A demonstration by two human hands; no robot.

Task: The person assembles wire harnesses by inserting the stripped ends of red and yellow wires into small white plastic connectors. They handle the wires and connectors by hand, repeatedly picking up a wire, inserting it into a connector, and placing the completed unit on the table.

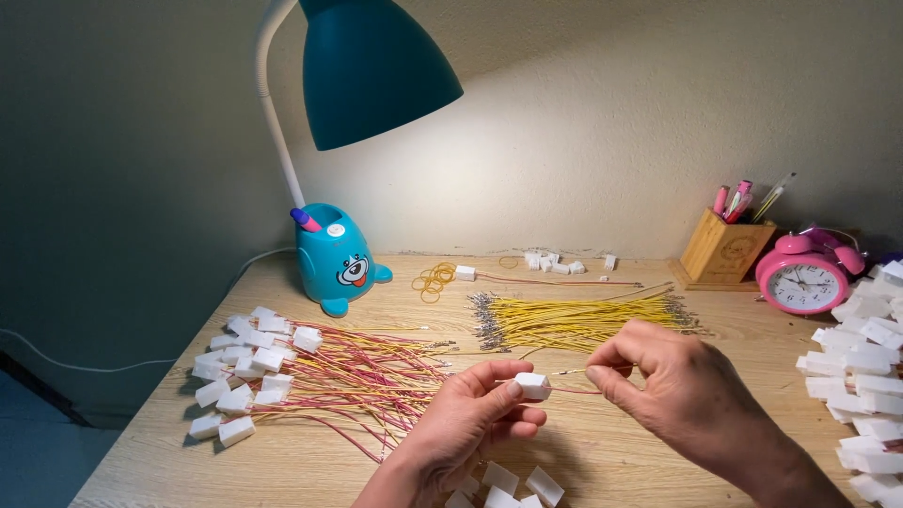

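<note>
Hands low in the middle of the desk (602, 452), close together. Left hand (461, 423) palm up, thumb and fingers pinching a small white connector (532, 385) just above the desktop. Right hand (673, 386) just beside it, thumb and forefinger pressed together on a thin wire (569, 373) running toward the connector; wire end at or in the connector, hard to tell which. A fine red strand also trailing from the connector under the right hand.

Below the left hand, a few loose white connectors (503, 484) lying on the wood at the bottom edge. To the left, a spread pile of finished pieces (310, 372): white connectors at the outer end, red and yellow wires fanning toward the centre. Behind the hands, a bundle of yellow wires (583, 320) with metal tips, lying roughly level across the desk. Farther back, yellow rubber bands (433, 280) in a loose heap, one connector with a red wire beside them, and a small cluster of white parts (555, 261) near the wall.

At the right edge, a big heap of white connectors (861, 386). Behind that, a pink alarm clock (805, 279) and a wooden pen holder (724, 250) with pens. At the back left, a teal lamp (376, 71) on a white neck, shade hanging over the desk, its animal-shaped base (337, 261) holding a purple-capped pen.
</note>
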